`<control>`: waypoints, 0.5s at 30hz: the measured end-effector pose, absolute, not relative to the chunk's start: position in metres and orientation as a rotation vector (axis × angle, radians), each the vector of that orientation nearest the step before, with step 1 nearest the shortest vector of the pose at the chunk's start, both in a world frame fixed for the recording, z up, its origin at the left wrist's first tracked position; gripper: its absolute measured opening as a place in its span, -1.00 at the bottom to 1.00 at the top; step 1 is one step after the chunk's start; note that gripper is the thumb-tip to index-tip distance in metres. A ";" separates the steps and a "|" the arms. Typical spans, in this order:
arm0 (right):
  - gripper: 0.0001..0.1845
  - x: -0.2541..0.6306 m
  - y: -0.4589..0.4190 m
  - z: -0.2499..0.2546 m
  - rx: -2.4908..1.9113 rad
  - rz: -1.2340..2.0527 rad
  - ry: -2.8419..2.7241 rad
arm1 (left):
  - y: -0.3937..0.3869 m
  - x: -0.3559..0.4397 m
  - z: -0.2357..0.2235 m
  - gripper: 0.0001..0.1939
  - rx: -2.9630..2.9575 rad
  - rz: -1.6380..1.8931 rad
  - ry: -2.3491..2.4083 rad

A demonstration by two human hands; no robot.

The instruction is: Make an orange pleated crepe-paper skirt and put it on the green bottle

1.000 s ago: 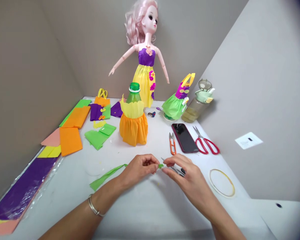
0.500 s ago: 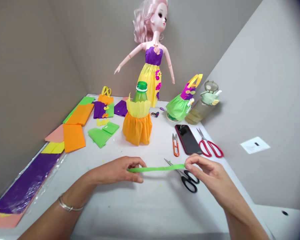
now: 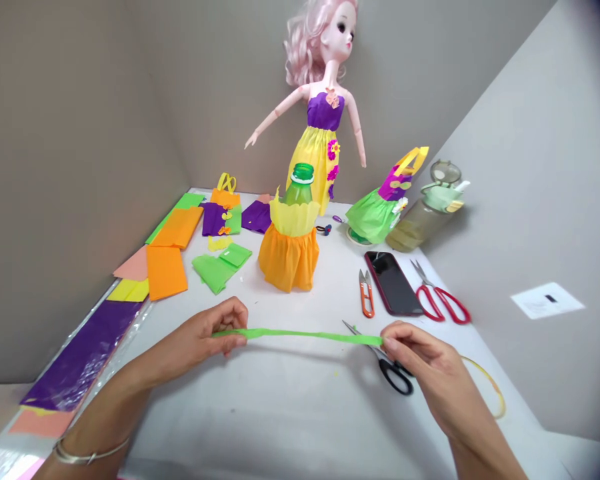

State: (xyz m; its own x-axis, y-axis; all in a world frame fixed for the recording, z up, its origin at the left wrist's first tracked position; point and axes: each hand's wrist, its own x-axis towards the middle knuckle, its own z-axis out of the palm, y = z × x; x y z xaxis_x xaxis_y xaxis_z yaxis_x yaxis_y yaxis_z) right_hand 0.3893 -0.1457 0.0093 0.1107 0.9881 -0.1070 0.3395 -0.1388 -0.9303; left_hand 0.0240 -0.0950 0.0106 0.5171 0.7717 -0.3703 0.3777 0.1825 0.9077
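Observation:
A narrow green strip (image 3: 305, 335), of paper or thin fabric, is stretched level between my two hands above the table. My left hand (image 3: 223, 330) pinches it near its left end, a short piece showing past the fingers. At the other end, the thumb and fingertips of my right hand (image 3: 415, 350) grip it. Black-handled scissors (image 3: 396, 377) lie under the strip, partly hidden by my right hand. Beyond the strip stands a green bottle (image 3: 299, 192) wrapped in a yellow top and a gathered orange skirt (image 3: 289, 257).
Thread snips (image 3: 366, 293), a phone (image 3: 393, 283) and red-handled scissors (image 3: 443, 297) lie at right. A doll (image 3: 325, 120), a small green-skirted dress form (image 3: 375, 213) and a tumbler (image 3: 415, 217) stand behind. Folded orange sheets (image 3: 167, 272), green pieces (image 3: 220, 270) and a purple sheet (image 3: 87, 353) lie left.
My left hand has slid left along the strip, so a longer stretch shows between my hands. The view has shifted left, and a yellow loop now shows beside my right wrist.

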 end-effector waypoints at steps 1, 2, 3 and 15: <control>-0.72 0.389 -0.145 0.008 -1.601 1.054 -1.327 | -0.096 0.021 0.011 -0.86 1.436 0.372 1.073; -0.72 0.389 -0.145 0.007 -1.596 1.063 -1.324 | -0.096 0.019 0.010 -0.87 1.460 0.360 1.074; -0.73 0.389 -0.144 0.005 -1.587 1.073 -1.324 | -0.096 0.016 0.010 -0.87 1.489 0.346 1.070; -0.72 0.379 -0.130 -0.001 -1.541 1.063 -1.404 | -0.092 -0.004 0.004 -0.91 1.677 0.285 1.127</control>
State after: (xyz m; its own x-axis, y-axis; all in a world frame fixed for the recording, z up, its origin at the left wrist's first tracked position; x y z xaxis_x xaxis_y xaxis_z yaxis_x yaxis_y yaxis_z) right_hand 0.3786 -0.1305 -0.0010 0.0397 0.9963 -0.0765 0.3433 -0.0855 -0.9353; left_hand -0.0043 -0.0918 0.0044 0.5287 0.7838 -0.3257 0.5350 -0.0098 0.8448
